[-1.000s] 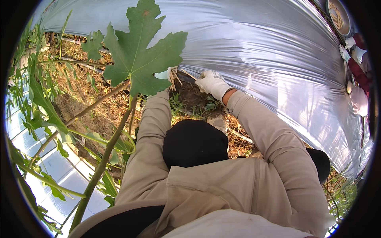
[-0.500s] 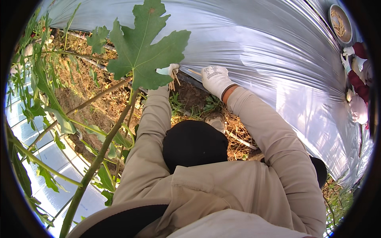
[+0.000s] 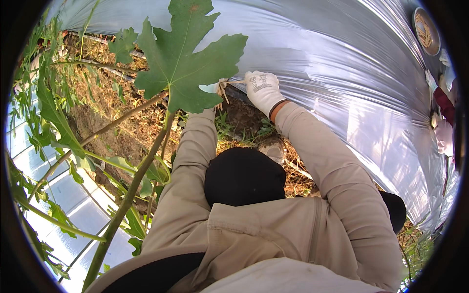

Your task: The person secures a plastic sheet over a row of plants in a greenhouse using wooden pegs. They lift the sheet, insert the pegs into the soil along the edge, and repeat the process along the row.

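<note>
My right hand [image 3: 264, 91], in a white glove, is closed on the end of a thin wooden stick [image 3: 236, 82]. It rests against the edge of the silvery plastic film [image 3: 312, 53]. Just left of it my left hand [image 3: 210, 88], gloved too, is mostly covered by a big lobed green leaf [image 3: 181, 63]. Several thin wooden sticks [image 3: 224, 95] poke downward out of its closed fingers. The stick in my right hand reaches across toward the left fingers; whether both hands grip it I cannot tell. Creases in the film fan out to the right from the hands.
A leafy plant's thick stem [image 3: 132, 195] rises close on my left. Bare soil [image 3: 243, 115] with weeds lies below the film's edge. At the far right stand a metal bowl [image 3: 434, 45] of similar sticks and another person's dark red sleeve [image 3: 444, 105] beside the film.
My right hand has shifted slightly left and up, nearer my left hand. The stick in it now reaches the left fingers. The view has moved a little, so the leaf sits farther right.
</note>
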The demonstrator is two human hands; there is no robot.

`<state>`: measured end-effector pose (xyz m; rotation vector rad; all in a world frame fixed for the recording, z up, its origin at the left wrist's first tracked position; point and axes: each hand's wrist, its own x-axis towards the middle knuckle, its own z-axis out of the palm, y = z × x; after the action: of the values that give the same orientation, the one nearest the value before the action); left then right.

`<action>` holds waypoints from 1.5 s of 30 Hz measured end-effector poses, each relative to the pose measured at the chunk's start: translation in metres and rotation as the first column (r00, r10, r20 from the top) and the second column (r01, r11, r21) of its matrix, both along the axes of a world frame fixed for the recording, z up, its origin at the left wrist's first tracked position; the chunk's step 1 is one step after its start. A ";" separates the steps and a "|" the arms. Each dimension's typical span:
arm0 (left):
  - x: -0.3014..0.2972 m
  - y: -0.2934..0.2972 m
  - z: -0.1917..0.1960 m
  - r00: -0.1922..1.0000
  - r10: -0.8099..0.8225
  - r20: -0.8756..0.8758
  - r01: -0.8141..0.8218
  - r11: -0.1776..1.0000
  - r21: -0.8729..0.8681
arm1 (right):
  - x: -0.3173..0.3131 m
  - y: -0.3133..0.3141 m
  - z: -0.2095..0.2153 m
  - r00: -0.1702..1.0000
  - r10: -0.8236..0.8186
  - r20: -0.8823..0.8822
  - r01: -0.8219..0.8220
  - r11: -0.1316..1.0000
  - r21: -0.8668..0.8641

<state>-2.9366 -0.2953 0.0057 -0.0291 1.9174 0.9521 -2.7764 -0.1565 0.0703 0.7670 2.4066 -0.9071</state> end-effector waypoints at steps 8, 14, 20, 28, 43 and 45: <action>-0.003 -0.006 -0.012 0.982 0.140 0.124 -0.141 0.990 -0.004 | 0.009 0.027 0.007 0.997 0.036 -0.069 -0.037 0.999 -0.021; 0.007 -0.003 -0.009 0.981 0.194 0.023 -0.194 0.981 0.005 | 0.005 0.033 0.017 0.992 0.122 -0.036 -0.126 0.984 -0.124; 0.015 -0.001 0.004 0.973 0.229 0.014 -0.229 0.971 0.063 | -0.002 0.022 0.016 0.997 0.080 -0.012 -0.081 0.994 -0.075; 0.020 0.000 0.012 0.980 0.201 0.005 -0.199 0.967 0.157 | -0.008 0.019 0.012 0.996 0.067 -0.063 -0.065 0.997 0.031; 0.017 -0.010 0.008 0.979 0.205 0.012 -0.205 0.972 0.116 | -0.014 0.016 0.024 0.965 0.258 -0.047 -0.236 0.932 0.276; 0.018 -0.010 0.010 0.982 0.186 0.026 -0.188 0.976 0.113 | -0.017 0.014 0.024 0.974 0.228 -0.009 -0.222 0.955 0.197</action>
<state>-2.9190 -0.3057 0.0153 -0.1510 1.8665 1.1836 -2.7931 -0.1430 0.0940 0.5326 2.5731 -0.6043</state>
